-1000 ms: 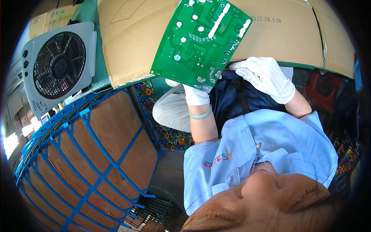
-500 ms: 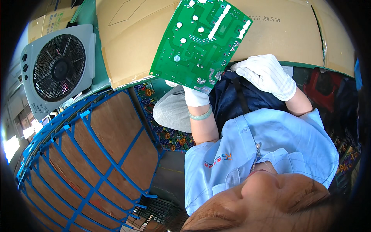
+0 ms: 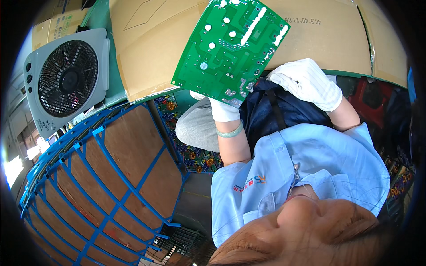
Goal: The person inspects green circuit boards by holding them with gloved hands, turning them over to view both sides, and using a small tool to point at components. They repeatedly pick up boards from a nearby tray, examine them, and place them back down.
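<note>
A green circuit board (image 3: 230,57) with white patches and shiny solder spots is held tilted over the edge of the cardboard-covered table. My left hand (image 3: 225,111), in a white glove, grips it from beneath at its lower edge; the board hides most of the fingers. Just right of the board's lower right corner is my right hand (image 3: 307,84), also gloved in white. Its fingers are closed together, and a thin dark thing shows by the fingertips, too small to name.
Brown cardboard (image 3: 328,44) covers the table. On the left stands a grey box fan (image 3: 69,84). Below it is a blue metal rack frame (image 3: 115,199) with brown panels. A dark crate (image 3: 182,244) sits on the floor, and a red object (image 3: 372,97) lies at the right.
My right hand has shifted very slightly right and away from the board. The board has tilted a little; my left hand keeps its hold.
</note>
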The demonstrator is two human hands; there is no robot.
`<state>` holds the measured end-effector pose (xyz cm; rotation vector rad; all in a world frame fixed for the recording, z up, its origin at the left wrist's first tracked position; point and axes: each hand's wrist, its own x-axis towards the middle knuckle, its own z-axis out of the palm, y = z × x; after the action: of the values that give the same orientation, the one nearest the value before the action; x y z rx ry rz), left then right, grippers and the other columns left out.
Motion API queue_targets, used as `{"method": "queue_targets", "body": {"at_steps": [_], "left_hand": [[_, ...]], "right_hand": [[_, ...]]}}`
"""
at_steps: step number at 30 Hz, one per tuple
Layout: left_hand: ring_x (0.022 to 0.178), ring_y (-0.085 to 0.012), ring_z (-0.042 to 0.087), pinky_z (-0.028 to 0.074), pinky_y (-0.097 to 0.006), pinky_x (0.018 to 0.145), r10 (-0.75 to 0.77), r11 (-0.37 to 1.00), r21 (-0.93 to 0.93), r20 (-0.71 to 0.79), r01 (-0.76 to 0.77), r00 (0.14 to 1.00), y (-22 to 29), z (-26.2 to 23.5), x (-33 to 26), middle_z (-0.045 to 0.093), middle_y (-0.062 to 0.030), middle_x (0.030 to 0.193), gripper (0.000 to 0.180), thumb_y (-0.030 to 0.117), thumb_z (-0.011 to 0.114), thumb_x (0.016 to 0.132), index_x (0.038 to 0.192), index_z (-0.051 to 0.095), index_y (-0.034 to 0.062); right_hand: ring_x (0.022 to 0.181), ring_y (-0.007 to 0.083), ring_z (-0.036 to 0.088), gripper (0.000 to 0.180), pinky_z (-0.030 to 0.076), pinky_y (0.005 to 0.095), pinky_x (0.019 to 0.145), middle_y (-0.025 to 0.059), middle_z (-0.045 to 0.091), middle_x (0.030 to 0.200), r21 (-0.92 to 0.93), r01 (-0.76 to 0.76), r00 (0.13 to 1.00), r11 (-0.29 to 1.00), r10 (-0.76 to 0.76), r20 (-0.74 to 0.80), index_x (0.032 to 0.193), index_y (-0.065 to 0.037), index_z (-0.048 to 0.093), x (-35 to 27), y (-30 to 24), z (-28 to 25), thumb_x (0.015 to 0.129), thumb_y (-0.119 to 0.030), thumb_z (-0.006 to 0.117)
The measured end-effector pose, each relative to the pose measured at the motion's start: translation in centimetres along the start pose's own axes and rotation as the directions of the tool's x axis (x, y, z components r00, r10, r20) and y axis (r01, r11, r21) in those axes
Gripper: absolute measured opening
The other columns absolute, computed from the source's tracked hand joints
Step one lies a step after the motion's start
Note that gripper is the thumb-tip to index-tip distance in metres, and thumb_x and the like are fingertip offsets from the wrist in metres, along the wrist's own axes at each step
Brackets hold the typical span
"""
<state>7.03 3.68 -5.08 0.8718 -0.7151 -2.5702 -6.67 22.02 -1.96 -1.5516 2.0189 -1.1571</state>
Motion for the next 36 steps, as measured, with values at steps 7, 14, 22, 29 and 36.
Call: {"method": "queue_targets", "body": {"at_steps": [7,14,22,29,36], "left_hand": [[0.099,-0.0301,0.063,0.055,-0.044,0.077,-0.003,1.000,0.003,-0.005,0.003,1.000,0.1,0.2,0.3,0.062,-0.0148,0.122,0.048,0.043,0.045,0.100,0.129,0.054,0.0060],[0.100,-0.0302,0.063,0.056,-0.044,0.077,-0.003,1.000,-0.009,-0.013,0.003,1.000,0.0,0.1,-0.1,0.062,-0.0148,0.122,0.048,0.043,0.045,0.100,0.129,0.054,0.0060],[0.100,-0.0302,0.063,0.056,-0.044,0.077,-0.004,1.000,-0.010,-0.012,0.004,1.000,0.0,0.0,0.1,0.062,-0.0148,0.122,0.048,0.043,0.045,0.100,0.129,0.054,0.0059],[0.100,-0.0302,0.063,0.056,-0.044,0.078,-0.006,1.000,-0.007,-0.013,0.006,1.000,0.0,0.1,0.1,0.062,-0.0148,0.123,0.048,0.043,0.045,0.101,0.129,0.054,0.0058],[0.101,-0.0302,0.063,0.056,-0.044,0.078,-0.010,1.000,-0.004,-0.016,0.010,1.000,-0.1,0.1,0.2,0.062,-0.0148,0.123,0.048,0.043,0.045,0.101,0.129,0.054,0.0057]], "right_hand": [[0.071,0.0319,0.066,0.023,0.052,0.0386,0.064,0.0108,0.071,0.081,0.074,-0.044,0.999,0.996,0.042,0.031,0.089,-0.008,0.073,-0.2,0.1,-0.2,0.094,-0.025,0.059],[0.071,0.0311,0.066,0.025,0.052,0.0392,0.064,0.0105,0.070,0.080,0.040,-0.014,0.998,0.999,0.012,0.056,0.089,-0.010,0.074,-0.1,-0.7,-0.1,0.094,-0.029,0.058],[0.072,0.0299,0.067,0.023,0.051,0.0385,0.064,0.0095,0.071,0.081,0.052,0.000,0.998,0.999,-0.003,0.055,0.091,-0.010,0.074,0.0,-0.8,0.8,0.094,-0.027,0.059],[0.072,0.0293,0.066,0.020,0.051,0.0379,0.064,0.0101,0.071,0.081,0.033,0.020,0.996,0.999,-0.023,0.087,0.092,-0.007,0.073,0.2,-0.8,0.6,0.092,-0.023,0.061],[0.067,0.0333,0.062,0.026,0.048,0.0417,0.060,0.0120,0.066,0.073,0.086,0.034,0.999,0.996,-0.038,0.038,0.085,-0.009,0.073,0.4,-0.8,0.7,0.094,-0.029,0.059]]}}
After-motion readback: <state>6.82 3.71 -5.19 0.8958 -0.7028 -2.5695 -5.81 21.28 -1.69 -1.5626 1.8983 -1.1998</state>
